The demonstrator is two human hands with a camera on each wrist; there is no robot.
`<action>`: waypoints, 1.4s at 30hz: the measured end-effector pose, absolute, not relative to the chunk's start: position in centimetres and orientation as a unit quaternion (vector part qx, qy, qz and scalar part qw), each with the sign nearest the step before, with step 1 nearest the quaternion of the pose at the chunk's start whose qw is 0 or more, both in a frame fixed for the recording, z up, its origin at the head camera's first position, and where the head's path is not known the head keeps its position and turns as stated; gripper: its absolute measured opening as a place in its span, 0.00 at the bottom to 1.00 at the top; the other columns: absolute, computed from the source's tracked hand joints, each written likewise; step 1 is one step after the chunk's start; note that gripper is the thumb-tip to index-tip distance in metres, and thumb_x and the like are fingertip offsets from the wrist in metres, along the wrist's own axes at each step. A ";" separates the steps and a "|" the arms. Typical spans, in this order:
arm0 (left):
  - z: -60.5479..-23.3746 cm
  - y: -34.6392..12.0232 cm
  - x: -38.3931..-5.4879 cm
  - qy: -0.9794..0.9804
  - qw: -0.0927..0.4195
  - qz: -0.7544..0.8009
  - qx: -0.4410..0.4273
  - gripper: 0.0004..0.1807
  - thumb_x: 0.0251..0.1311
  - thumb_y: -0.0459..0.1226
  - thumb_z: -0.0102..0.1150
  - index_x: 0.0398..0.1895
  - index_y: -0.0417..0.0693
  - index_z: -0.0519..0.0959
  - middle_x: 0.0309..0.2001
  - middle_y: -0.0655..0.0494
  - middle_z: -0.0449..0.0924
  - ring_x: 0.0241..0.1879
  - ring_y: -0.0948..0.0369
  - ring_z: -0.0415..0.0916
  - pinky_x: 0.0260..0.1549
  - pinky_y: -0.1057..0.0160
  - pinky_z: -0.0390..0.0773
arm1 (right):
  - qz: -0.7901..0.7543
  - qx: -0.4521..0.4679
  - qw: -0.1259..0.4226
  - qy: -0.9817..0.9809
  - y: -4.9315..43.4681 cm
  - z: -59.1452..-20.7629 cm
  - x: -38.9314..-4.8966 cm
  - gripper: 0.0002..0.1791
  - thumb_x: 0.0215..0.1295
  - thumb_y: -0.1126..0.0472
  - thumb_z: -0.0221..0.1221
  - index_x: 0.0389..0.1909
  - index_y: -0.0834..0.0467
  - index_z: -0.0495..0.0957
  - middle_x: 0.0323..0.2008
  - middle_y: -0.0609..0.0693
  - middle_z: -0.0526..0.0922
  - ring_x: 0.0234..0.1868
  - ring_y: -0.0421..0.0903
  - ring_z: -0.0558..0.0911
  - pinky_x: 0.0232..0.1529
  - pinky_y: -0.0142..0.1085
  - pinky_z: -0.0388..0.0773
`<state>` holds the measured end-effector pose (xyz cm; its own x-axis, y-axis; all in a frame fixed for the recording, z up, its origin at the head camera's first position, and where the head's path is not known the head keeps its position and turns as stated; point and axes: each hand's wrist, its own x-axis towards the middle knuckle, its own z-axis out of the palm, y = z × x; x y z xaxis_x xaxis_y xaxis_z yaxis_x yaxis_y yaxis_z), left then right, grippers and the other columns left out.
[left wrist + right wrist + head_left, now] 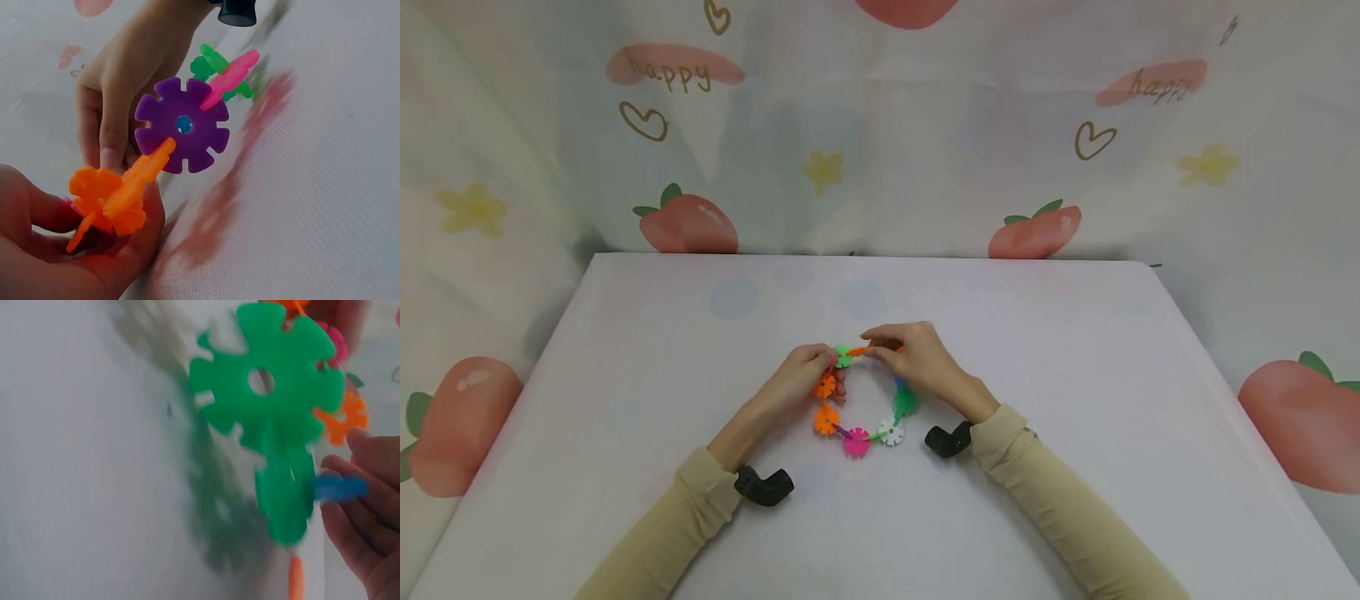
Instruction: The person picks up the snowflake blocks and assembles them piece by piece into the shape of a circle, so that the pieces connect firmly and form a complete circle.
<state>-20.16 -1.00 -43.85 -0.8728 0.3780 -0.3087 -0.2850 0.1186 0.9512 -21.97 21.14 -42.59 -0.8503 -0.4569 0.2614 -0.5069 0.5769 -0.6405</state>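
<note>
A ring of notched plastic snowflake discs [856, 442], in pink, orange, green, white and other colours, is held up between both hands near the middle of the table. At the ring's upper left, my left hand [796, 379] grips it close to a light green disc [843, 357]. Thumb and fingers of my right hand [925, 358] pinch an orange disc [857, 351] at the top. In the left wrist view, orange discs [125, 203] sit among the left fingers, with a purple disc [156, 122] beyond. Large green discs [284, 403] fill much of the right wrist view.
Beneath the hands is a white-covered table [1075, 333]. Behind it hangs a patterned curtain [910, 167] with printed fruit and hearts. A black wrist device [765, 487] sits on the left cuff, another black device [948, 440] on the right.
</note>
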 end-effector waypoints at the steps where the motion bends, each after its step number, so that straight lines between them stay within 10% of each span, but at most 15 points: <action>1: -43.9 -1.0 -20.1 0.705 0.250 0.663 0.030 0.16 0.81 0.35 0.37 0.45 0.30 0.72 0.32 0.50 0.77 0.27 0.60 0.80 0.35 0.66 0.85 | 0.367 0.264 0.037 -0.891 21.5 -42.5 -22.1 0.12 0.66 0.67 0.68 0.49 0.64 0.87 0.39 0.55 0.91 0.36 0.47 0.88 0.38 0.34 0.84; 26: -44.0 -0.3 -19.7 0.717 0.199 0.668 0.002 0.17 0.80 0.40 0.46 0.57 0.33 0.74 0.39 0.44 0.80 0.30 0.60 0.81 0.34 0.67 0.84 | 0.264 0.163 -0.051 -0.949 25.4 -42.5 -22.9 0.15 0.61 0.59 0.72 0.45 0.62 0.83 0.41 0.56 0.80 0.34 0.47 0.74 0.38 0.36 0.73; 42: -44.3 -1.0 -20.0 0.692 0.229 0.683 -0.032 0.16 0.78 0.40 0.51 0.57 0.36 0.73 0.43 0.45 0.86 0.32 0.61 0.83 0.36 0.68 0.83 | 0.333 0.164 -0.032 -0.928 24.4 -43.0 -23.1 0.16 0.65 0.64 0.69 0.51 0.63 0.80 0.36 0.56 0.86 0.39 0.50 0.84 0.47 0.43 0.83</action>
